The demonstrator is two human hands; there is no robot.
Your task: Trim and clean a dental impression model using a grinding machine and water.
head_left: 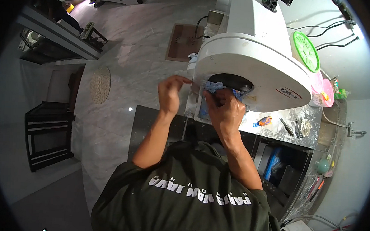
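A large white machine with a rounded head (254,67), resembling a stand mixer, fills the space before me. On the underside of its head is a dark round part (235,81). My right hand (227,113) is up against that part, its fingers curled on a crumpled blue cloth (213,87); the fingertips are partly hidden. My left hand (169,94) is raised at the machine's left side, with one finger stretched toward it and the others bent. Nothing shows in the left hand. Beneath the head, a container with bluish sides (203,110) is partly covered by my right hand.
On the stained worktop (251,127) to the right lie an orange and blue tool (263,121), a dark stick-like tool (287,127) and a crumpled clear bag (303,127). A green-lidded tub (306,51) and pink containers (327,91) stand behind. A tap (355,131) juts from the wall.
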